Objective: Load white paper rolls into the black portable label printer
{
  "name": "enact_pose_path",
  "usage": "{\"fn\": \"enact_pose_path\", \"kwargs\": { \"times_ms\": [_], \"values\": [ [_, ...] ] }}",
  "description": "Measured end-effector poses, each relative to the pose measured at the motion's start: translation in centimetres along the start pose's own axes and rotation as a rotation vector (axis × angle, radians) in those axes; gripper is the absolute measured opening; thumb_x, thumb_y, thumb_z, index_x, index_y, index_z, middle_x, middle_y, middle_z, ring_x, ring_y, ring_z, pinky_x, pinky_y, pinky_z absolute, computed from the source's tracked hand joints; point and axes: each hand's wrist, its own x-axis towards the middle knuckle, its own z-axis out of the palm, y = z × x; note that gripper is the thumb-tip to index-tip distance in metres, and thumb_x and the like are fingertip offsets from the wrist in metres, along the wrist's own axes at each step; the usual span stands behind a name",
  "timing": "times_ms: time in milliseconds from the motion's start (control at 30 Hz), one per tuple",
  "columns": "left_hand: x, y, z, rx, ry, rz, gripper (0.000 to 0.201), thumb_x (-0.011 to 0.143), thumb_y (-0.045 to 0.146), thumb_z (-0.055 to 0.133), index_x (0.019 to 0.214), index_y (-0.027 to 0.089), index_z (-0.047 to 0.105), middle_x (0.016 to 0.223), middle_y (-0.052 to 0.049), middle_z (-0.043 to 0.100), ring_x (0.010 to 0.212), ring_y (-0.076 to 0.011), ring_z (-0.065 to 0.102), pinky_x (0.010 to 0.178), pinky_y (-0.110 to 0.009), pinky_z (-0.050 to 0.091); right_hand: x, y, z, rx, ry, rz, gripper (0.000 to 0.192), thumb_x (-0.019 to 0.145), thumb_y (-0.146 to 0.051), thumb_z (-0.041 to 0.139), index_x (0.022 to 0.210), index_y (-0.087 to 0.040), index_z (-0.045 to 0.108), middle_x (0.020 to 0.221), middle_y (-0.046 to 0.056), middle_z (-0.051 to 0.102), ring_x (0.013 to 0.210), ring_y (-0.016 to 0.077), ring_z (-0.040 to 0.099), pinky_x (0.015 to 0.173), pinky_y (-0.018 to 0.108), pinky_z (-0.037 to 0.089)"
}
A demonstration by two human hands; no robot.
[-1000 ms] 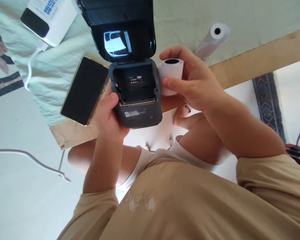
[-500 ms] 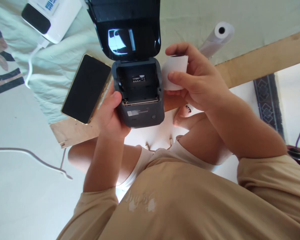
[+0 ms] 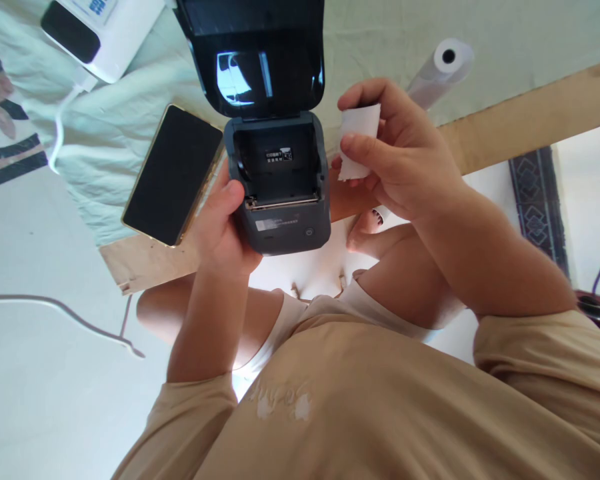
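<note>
My left hand (image 3: 223,223) grips the left side of a small dark grey printer (image 3: 280,190), thumb on its front corner. The printer's lid (image 3: 253,57) stands open and its paper bay looks empty. Just right of the printer, my right hand (image 3: 400,157) holds a small white paper roll (image 3: 357,137) between thumb and fingers, level with the open bay.
A black phone (image 3: 173,177) lies on the pale cloth left of the printer. A white device (image 3: 97,30) with a cable sits at the top left. A second, longer paper roll (image 3: 440,70) lies at the upper right. A wooden edge (image 3: 530,117) runs behind; my knees are below.
My right hand has turned the small roll so its hollow end no longer faces the camera, and lifted it slightly. The printer has shifted a little to the right in my left hand.
</note>
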Motion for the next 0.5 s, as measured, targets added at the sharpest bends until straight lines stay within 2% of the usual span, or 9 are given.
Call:
{"fn": "enact_pose_path", "kwargs": {
  "times_ms": [67, 167, 300, 333, 367, 433, 500],
  "values": [
    [0.1, -0.1, -0.1, 0.007, 0.002, 0.001, 0.032, 0.087, 0.050, 0.077, 0.105, 0.023, 0.080, 0.119, -0.010, 0.087, 0.165, -0.0405, 0.054, 0.132, -0.058, 0.057, -0.1, 0.1, -0.1, -0.011, 0.018, -0.003, 0.048, 0.086, -0.043, 0.090, 0.124, -0.030, 0.063, 0.097, -0.002, 0.068, 0.079, 0.0118, 0.069, 0.067, 0.026, 0.057],
    [0.2, -0.4, -0.5, -0.010, -0.017, -0.015, 0.034, 0.088, 0.050, 0.077, 0.110, 0.025, 0.080, 0.116, -0.009, 0.087, 0.160, -0.0400, 0.059, 0.130, -0.059, 0.058, -0.2, -0.5, 0.1, -0.012, 0.097, -0.043, 0.059, 0.085, -0.033, 0.086, 0.135, -0.035, 0.054, 0.097, -0.003, 0.070, 0.084, 0.0142, 0.072, 0.066, 0.027, 0.058],
    [0.2, -0.8, -0.8, -0.040, -0.027, -0.014, 0.042, 0.086, 0.054, 0.081, 0.116, 0.024, 0.078, 0.120, -0.009, 0.084, 0.157, -0.0412, 0.061, 0.125, -0.059, 0.062, -0.2, -3.8, 1.3, 0.016, 0.255, -0.091, 0.048, 0.080, -0.020, 0.069, 0.122, -0.033, 0.051, 0.103, -0.004, 0.075, 0.093, 0.0168, 0.078, 0.049, 0.024, 0.041],
    [0.3, -0.9, -0.8, -0.037, -0.027, -0.006, 0.043, 0.085, 0.054, 0.082, 0.115, 0.024, 0.077, 0.120, -0.009, 0.083, 0.158, -0.0409, 0.061, 0.124, -0.058, 0.063, -0.3, -4.8, 1.8, 0.003, 0.256, -0.053, 0.045, 0.077, -0.018, 0.063, 0.118, -0.032, 0.050, 0.102, -0.005, 0.075, 0.091, 0.0160, 0.079, 0.046, 0.023, 0.036],
    [0.3, -0.9, -0.8, -0.031, -0.029, 0.001, 0.042, 0.084, 0.055, 0.084, 0.112, 0.025, 0.077, 0.120, -0.008, 0.082, 0.158, -0.0405, 0.061, 0.124, -0.057, 0.063, -0.4, -5.7, 2.2, 0.044, 0.296, 0.020, 0.041, 0.074, -0.017, 0.058, 0.111, -0.031, 0.049, 0.093, -0.006, 0.073, 0.081, 0.0137, 0.077, 0.043, 0.021, 0.030],
    [0.3, -1.0, -0.9, -0.006, -0.030, 0.005, 0.039, 0.081, 0.055, 0.086, 0.106, 0.027, 0.076, 0.123, -0.006, 0.080, 0.157, -0.0398, 0.062, 0.122, -0.055, 0.065, -0.7, -6.7, 3.0, 0.059, 0.250, 0.117, 0.040, 0.073, -0.017, 0.053, 0.110, -0.030, 0.049, 0.088, -0.007, 0.070, 0.075, 0.0115, 0.074, 0.043, 0.020, 0.032],
    [0.3, -1.0, -0.9, 0.029, -0.031, -0.003, 0.040, 0.080, 0.059, 0.087, 0.105, 0.029, 0.076, 0.126, -0.006, 0.079, 0.156, -0.0398, 0.063, 0.119, -0.054, 0.066, -1.2, -6.7, 3.4, -0.027, 0.181, 0.032, 0.040, 0.077, -0.019, 0.057, 0.115, -0.031, 0.055, 0.095, -0.006, 0.071, 0.077, 0.0117, 0.074, 0.048, 0.023, 0.043]
  ]
}}
